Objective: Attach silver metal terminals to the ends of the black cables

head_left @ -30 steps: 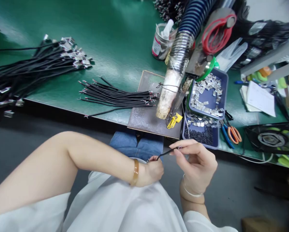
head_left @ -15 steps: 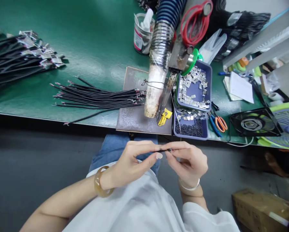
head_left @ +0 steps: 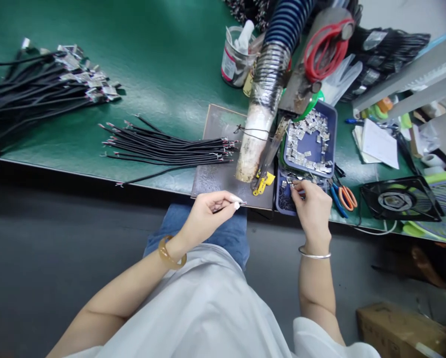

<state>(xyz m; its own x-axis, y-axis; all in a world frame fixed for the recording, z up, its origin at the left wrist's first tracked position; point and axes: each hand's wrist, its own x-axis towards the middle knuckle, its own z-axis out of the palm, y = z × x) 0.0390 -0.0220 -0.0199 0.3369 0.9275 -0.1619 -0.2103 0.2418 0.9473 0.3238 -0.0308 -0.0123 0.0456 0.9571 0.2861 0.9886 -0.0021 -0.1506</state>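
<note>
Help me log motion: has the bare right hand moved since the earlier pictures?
Yes: the bare right hand has moved forward, now reaching over the lower blue plastic tray; earlier, it was short of it.

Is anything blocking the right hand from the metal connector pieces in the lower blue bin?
Nothing visible blocks the right hand: it is at the uncovered near part of the lower blue bin, by the metal connector pieces. The upper blue bin covers the far part.

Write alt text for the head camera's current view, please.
A person's left hand pinches a cable end; the right hand is at the lower blue tray of metal connectors. Black cables lie on the green table.
</note>
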